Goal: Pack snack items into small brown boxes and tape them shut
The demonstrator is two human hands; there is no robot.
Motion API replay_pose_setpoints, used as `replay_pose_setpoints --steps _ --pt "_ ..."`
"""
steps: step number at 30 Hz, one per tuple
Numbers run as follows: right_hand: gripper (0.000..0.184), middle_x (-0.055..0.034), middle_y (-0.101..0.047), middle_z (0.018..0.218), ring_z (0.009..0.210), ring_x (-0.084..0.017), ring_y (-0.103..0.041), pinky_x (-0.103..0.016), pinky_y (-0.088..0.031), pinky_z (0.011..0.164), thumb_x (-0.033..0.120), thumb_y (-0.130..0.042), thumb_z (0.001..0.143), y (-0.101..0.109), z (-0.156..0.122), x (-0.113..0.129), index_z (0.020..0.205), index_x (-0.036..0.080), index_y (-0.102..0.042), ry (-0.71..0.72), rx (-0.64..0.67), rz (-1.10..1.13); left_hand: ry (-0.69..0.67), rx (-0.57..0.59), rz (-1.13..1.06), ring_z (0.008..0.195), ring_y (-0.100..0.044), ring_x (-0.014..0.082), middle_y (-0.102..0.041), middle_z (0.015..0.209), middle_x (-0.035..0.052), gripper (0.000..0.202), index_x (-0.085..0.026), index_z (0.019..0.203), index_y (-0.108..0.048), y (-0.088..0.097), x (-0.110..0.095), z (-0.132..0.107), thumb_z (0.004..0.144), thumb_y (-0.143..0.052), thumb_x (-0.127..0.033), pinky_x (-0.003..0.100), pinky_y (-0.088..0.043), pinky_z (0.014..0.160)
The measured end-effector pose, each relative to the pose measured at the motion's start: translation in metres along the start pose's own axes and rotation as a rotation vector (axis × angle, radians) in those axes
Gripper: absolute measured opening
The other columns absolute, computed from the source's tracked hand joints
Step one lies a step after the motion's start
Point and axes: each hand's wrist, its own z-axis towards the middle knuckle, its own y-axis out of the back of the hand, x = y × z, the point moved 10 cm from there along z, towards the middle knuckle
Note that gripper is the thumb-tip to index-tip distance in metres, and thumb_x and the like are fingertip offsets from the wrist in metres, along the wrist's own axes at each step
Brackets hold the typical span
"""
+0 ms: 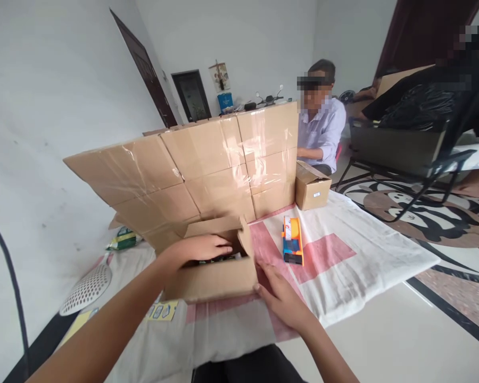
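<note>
A small open cardboard box (219, 281) sits on the cloth in front of me, its flaps raised. Dark, small items (219, 259) show inside, too shadowed to name. My left hand (203, 248) reaches over the left edge into the opening, fingers stretched out, some tips hidden. Against the box's right side rests my right hand (281, 295), its fingers apart and the thumb near the front corner. Beyond it lies an orange and blue tape dispenser (292, 242).
A tall wall of taped cardboard boxes (211, 159) rises behind the box. Another closed box (313, 186) stands at its right end. A person (323, 125) sits beyond. A white perforated fly swatter (88, 285) and a green packet (122, 239) lie left on the cloth (367, 255).
</note>
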Motion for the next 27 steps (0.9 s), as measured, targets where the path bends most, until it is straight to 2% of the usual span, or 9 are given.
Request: replay_pose_setpoints --steps 3,7,9,13,17,19,22,25,27 --pt "0.068 -0.0120 -0.042 0.162 0.150 -0.032 -0.039 -0.058 -0.034 0.124 0.043 -0.052 0.101 -0.003 0.000 -0.001 0.163 0.026 -0.029 0.030 0.019 -0.027 0.002 0.004 -0.299 0.104 -0.074 0.0296 -0.077 0.120 0.0116 0.055 -0.026 0.118 -0.076 0.023 0.020 -0.030 0.085 -0.060 -0.067 0.036 -0.058 0.080" --pt "0.072 -0.0097 -0.034 0.167 0.154 -0.033 -0.031 -0.062 -0.030 0.125 0.041 -0.053 0.101 -0.004 -0.002 0.001 0.165 0.030 -0.022 0.064 0.051 -0.031 0.036 -0.432 -0.049 0.109 -0.070 0.0303 -0.077 0.116 0.0080 0.049 -0.024 0.109 -0.077 0.087 0.058 -0.091 0.090 -0.057 -0.065 0.038 -0.058 0.086" --pt "0.079 -0.0077 -0.025 0.170 0.157 -0.033 -0.025 -0.062 -0.028 0.126 0.041 -0.056 0.099 -0.004 -0.002 0.007 0.166 0.033 -0.016 0.091 0.083 0.002 0.015 -0.630 0.067 0.117 -0.066 0.0306 -0.073 0.127 0.0072 0.047 -0.025 0.120 -0.073 0.093 0.077 -0.125 0.094 -0.056 -0.060 0.041 -0.057 0.094" --pt "0.096 -0.0023 -0.010 0.174 0.160 -0.031 -0.018 -0.058 -0.030 0.126 0.037 -0.067 0.094 0.009 0.009 0.039 0.165 0.041 -0.002 0.170 0.153 0.069 -0.194 -0.753 -0.092 0.134 -0.059 0.0343 -0.061 0.146 0.0162 0.076 -0.024 0.152 -0.050 0.040 0.120 -0.166 0.094 -0.044 -0.073 0.047 -0.055 0.103" --pt "0.077 0.0033 0.001 0.174 0.160 -0.035 -0.012 -0.056 -0.033 0.124 0.026 -0.073 0.087 0.023 0.041 0.086 0.156 0.041 -0.043 0.323 0.276 -0.101 -0.360 -0.620 0.075 0.136 -0.056 0.0433 -0.054 0.152 0.0218 0.121 -0.023 0.150 -0.053 -0.027 0.127 -0.167 0.055 -0.056 -0.098 0.052 -0.052 0.108" --pt "0.054 0.0037 0.000 0.174 0.160 -0.037 -0.013 -0.056 -0.033 0.124 0.027 -0.077 0.084 0.025 0.060 0.099 0.136 0.035 -0.066 0.393 0.339 -0.132 -0.421 -0.680 0.183 0.132 -0.060 0.0394 -0.058 0.148 0.0195 0.104 -0.026 0.148 -0.056 -0.033 0.115 -0.169 0.064 -0.068 -0.086 0.049 -0.053 0.106" --pt "0.039 0.0046 -0.004 0.174 0.160 -0.036 -0.010 -0.054 -0.030 0.125 0.037 -0.081 0.082 0.019 0.083 0.095 0.121 0.031 -0.075 0.410 0.417 0.012 -0.482 -0.796 0.241 0.120 -0.065 0.0302 -0.073 0.127 0.0104 0.037 -0.028 0.123 -0.072 -0.023 0.091 -0.170 0.092 -0.067 -0.049 0.046 -0.053 0.102" --pt "0.079 0.0038 -0.005 0.174 0.160 -0.033 -0.015 -0.055 -0.027 0.126 0.057 -0.079 0.081 0.027 0.102 0.072 0.152 0.043 -0.047 0.349 0.233 0.400 -0.420 -0.896 0.058 0.103 -0.065 0.0258 -0.076 0.107 0.0070 0.024 -0.025 0.100 -0.076 -0.009 0.085 -0.160 0.099 -0.053 -0.031 0.042 -0.053 0.092" --pt "0.101 -0.0004 -0.015 0.174 0.158 -0.031 -0.023 -0.057 -0.022 0.127 0.070 -0.072 0.081 0.030 0.108 0.052 0.163 0.047 -0.017 0.325 0.106 0.623 -0.307 -0.981 -0.148 0.107 -0.063 0.0261 -0.071 0.119 0.0084 0.025 -0.023 0.103 -0.075 -0.004 0.096 -0.150 0.097 -0.052 -0.032 0.042 -0.052 0.093"
